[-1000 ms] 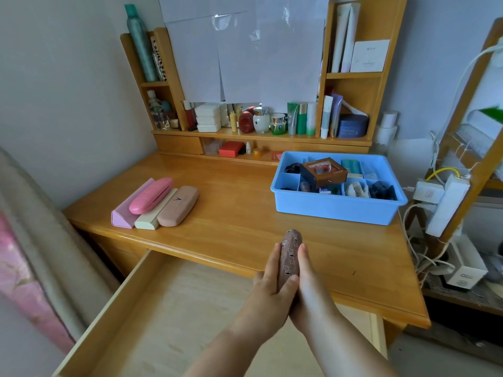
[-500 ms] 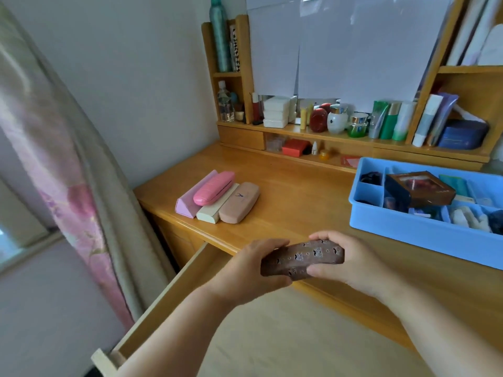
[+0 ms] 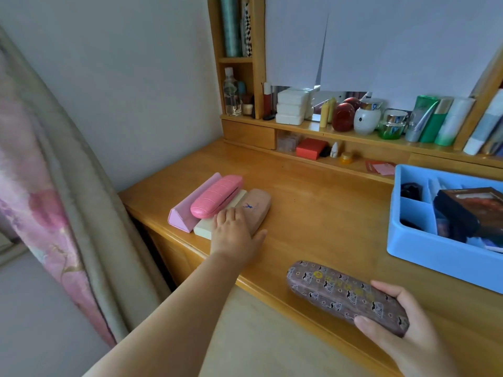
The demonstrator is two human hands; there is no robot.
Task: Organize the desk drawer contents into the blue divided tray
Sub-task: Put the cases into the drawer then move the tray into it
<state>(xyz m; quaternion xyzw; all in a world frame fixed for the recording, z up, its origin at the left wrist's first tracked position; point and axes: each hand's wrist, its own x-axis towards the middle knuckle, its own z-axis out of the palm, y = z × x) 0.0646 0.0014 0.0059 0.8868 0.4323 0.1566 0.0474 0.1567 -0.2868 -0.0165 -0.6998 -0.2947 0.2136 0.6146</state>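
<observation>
A home bedroom: wooden desk (image 3: 313, 202), cosmetics shelf (image 3: 353, 133), floral curtain (image 3: 40, 186).

The glasses case (image 3: 345, 297) is brown, patterned with small white spectacle shapes and a yellow mark. The tray (image 3: 424, 254) is plain blue. On the honey-coloured wooden tabletop (image 3: 313, 213) lie a ribbed pink case (image 3: 216, 197), a lilac one (image 3: 185, 216), a cream one (image 3: 206, 227) and a tan one (image 3: 258, 208) bearing a small blue figure. The curtain (image 3: 32, 186) is pink-flowered on beige.
</observation>
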